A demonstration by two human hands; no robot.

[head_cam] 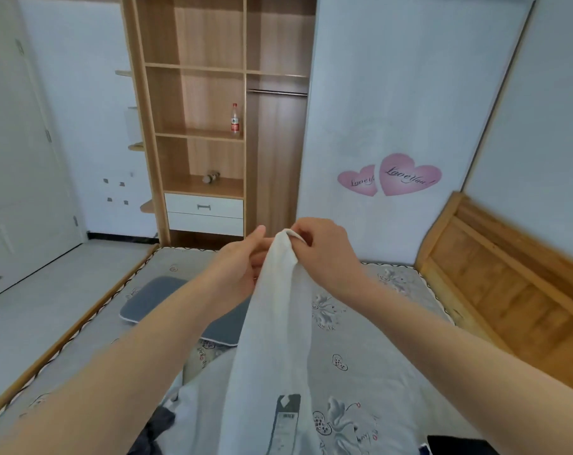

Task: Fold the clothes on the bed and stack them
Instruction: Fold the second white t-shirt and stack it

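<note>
While two hands — left hand (pixel 245 267), right hand (pixel 321 254) — pinch one white garment (pixel 278 339).

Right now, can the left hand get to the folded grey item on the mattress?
Probably yes. The left hand is up by the white garment, and the folded grey item lies just below it on the mattress with nothing between, though the hand seems busy with the cloth.
</note>
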